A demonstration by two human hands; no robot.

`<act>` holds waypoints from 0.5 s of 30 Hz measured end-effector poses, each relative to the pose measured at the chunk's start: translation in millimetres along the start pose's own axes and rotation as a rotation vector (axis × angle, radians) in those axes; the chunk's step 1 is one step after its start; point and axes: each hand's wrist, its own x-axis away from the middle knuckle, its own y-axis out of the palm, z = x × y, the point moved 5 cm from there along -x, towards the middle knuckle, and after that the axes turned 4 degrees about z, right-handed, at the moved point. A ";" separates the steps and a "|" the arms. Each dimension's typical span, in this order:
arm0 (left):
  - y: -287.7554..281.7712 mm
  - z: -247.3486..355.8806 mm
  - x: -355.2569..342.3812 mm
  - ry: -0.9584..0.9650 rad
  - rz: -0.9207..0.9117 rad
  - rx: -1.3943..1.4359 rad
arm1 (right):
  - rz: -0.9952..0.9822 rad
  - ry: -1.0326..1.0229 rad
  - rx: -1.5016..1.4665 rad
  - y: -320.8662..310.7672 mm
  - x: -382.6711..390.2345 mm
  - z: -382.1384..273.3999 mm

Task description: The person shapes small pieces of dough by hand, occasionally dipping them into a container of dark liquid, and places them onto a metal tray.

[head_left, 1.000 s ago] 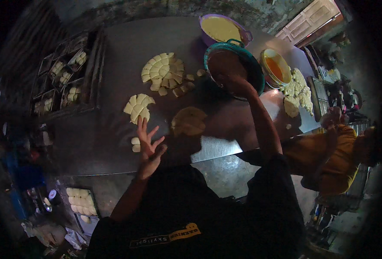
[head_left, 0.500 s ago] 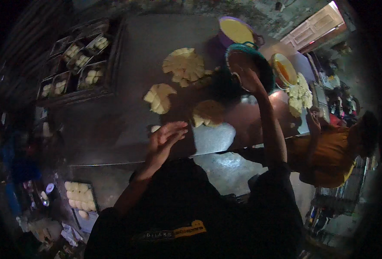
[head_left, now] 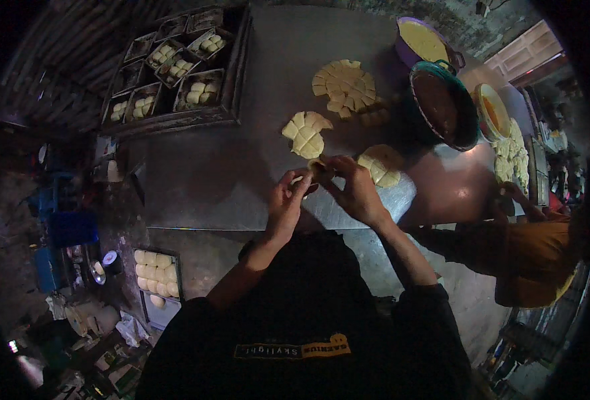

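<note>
Above the table's near edge, my hands meet around a small piece of dough [head_left: 320, 171] with something dark brown on it. My left hand [head_left: 287, 207] pinches its left side, fingertips curled together. From the other side, my right hand [head_left: 356, 192] grips it with bent fingers, partly hiding it. Just beyond lies a flattened dough round cut into wedges [head_left: 304, 135]. Another cut dough piece [head_left: 380, 167] rests right of my hands. Farther off is a larger round of dough pieces [head_left: 345, 85]. A teal tub [head_left: 467, 121] of brown filling stands at the right.
A dark wooden tray [head_left: 168, 128] with tins of dough balls sits far left. Behind the teal tub are a purple tub [head_left: 406, 55] of yellow mixture and a bucket [head_left: 490, 115]. Pale dough lumps [head_left: 511, 159] and a person [head_left: 535, 257] are rightward; a bun tray [head_left: 157, 273] is lower left.
My right hand has come out of the teal tub and back to my left hand. My left hand has closed from open; both now hold the dough piece. The view has shifted.
</note>
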 end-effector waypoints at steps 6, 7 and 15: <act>20.7 -13.1 -1.9 0.219 0.070 -0.203 | -0.020 -0.125 0.165 6.7 13.8 17.4; 22.1 -11.9 -2.5 0.235 0.091 -0.281 | -0.077 -0.082 0.129 1.7 15.8 16.6; 47.6 -19.2 -1.8 -0.471 -0.155 0.589 | -0.054 -0.297 -0.024 -55.4 46.0 -3.4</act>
